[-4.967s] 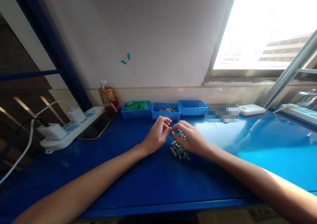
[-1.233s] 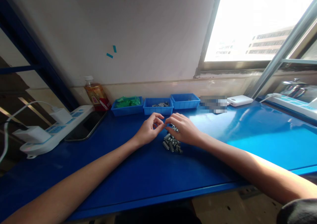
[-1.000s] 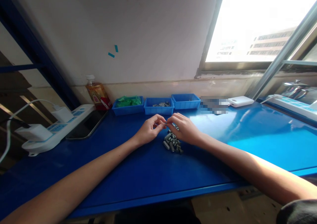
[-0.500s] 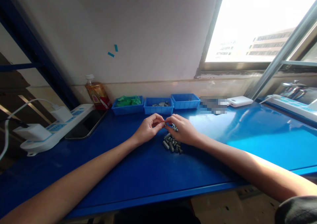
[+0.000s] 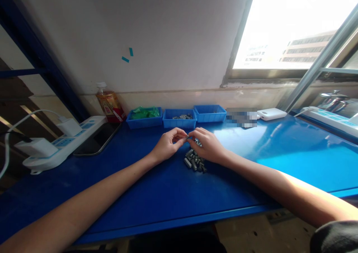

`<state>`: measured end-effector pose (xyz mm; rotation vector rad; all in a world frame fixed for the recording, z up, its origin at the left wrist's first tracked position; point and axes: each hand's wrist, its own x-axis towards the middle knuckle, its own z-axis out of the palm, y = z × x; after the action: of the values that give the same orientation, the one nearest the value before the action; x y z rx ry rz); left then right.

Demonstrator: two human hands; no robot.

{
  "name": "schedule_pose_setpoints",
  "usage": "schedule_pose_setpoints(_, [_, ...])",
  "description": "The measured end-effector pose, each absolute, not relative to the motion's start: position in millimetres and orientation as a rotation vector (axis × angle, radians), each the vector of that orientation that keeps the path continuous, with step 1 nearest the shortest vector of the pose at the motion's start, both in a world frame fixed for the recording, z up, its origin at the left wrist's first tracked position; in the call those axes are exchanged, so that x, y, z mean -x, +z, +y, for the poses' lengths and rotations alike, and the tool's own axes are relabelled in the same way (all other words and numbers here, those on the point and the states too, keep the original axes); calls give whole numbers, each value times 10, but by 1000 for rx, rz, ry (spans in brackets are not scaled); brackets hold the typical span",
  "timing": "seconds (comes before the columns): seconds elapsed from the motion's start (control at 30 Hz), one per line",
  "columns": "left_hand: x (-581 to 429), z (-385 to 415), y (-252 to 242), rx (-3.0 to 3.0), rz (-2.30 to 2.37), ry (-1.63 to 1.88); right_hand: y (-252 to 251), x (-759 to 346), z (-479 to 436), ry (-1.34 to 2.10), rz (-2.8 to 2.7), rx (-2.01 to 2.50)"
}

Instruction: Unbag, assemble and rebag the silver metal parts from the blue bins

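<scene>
My left hand [image 5: 167, 145] and my right hand [image 5: 206, 145] meet fingertip to fingertip over the blue table [image 5: 167, 193]. Both are closed in a pinch on a small metal piece [image 5: 187, 136] held between them. Under my right hand lies a pile of small grey metal cylinders [image 5: 194, 162]. Both forearms rest on the table.
Three blue bins stand against the wall: one with green parts [image 5: 143, 117], one with grey parts [image 5: 179, 118], one nearly bare [image 5: 210, 113]. A bottle [image 5: 108, 103], a phone [image 5: 98, 142] and a white power strip [image 5: 60, 143] are at the left; a white box [image 5: 272, 113] is at the right.
The hands have stayed pinched together over the pile, with only small finger movements. The view has shifted slightly.
</scene>
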<state>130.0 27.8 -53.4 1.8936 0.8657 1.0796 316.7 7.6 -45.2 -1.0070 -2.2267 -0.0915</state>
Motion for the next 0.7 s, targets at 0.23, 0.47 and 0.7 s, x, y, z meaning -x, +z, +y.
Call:
schedule_pose_setpoints(0.23, [-1285,270,-507,-1938,866,1064,-464,-3170,82,-56,-2228,1000])
schedule_pose_setpoints(0.47, [-1289,274,-517,-1946,852,1090,-465,-3170,82,-98,-2180,1000])
schedule_pose_setpoints(0.7, [-1306,256,-499,-1869,818,1108,-443,-3165,41,-156,-2205,912])
